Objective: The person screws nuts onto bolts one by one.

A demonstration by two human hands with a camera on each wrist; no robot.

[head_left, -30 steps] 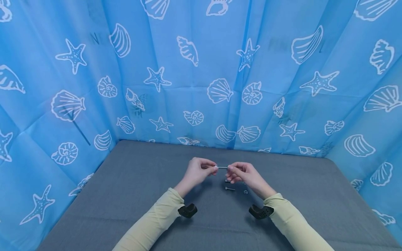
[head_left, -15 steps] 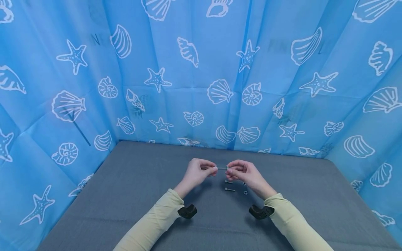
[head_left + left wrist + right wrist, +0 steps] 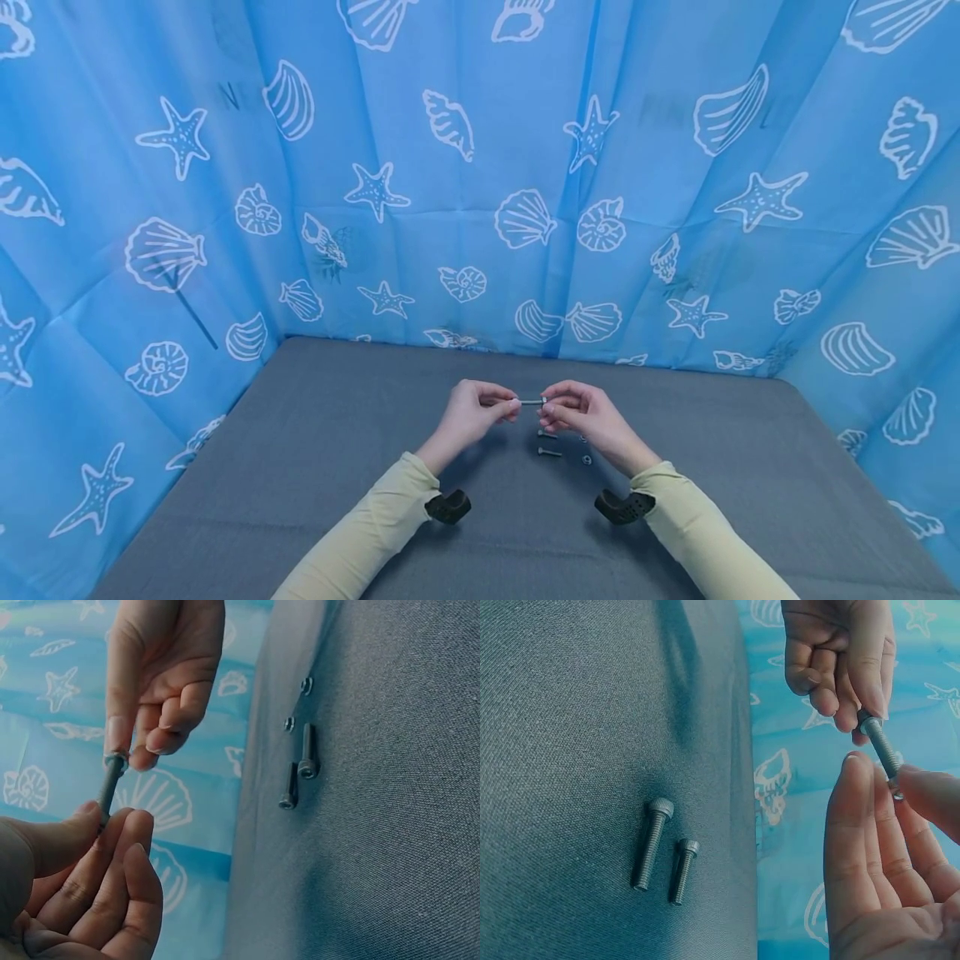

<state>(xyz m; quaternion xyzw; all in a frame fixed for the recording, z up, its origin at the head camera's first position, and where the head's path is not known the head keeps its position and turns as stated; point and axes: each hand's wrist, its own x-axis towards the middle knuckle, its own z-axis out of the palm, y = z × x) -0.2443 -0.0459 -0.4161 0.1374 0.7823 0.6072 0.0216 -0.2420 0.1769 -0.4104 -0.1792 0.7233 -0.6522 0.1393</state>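
My left hand (image 3: 472, 412) pinches the head end of a socket-head bolt (image 3: 883, 750) between thumb and fingers, holding it level above the table. At the bolt's threaded end, my right hand (image 3: 596, 417) pinches a small nut (image 3: 898, 794) between thumb and index finger. In the left wrist view the nut sits right at the bolt's tip, partly covered by the fingertips. Below the hands, a longer bolt (image 3: 652, 844) and a shorter bolt (image 3: 684, 871) lie side by side on the cloth.
Two loose nuts, a nearer nut (image 3: 587, 460) and a farther nut (image 3: 582, 438), lie right of the bolts. Grey cloth covers the table (image 3: 337, 500). A blue curtain (image 3: 480, 250) with white shell prints hangs behind it and along both sides.
My right thumb and fingers have shifted around the nut at the bolt's tip, and the right hand's lower fingers have drawn up, uncovering the farther bolt. The left hand stays almost still.
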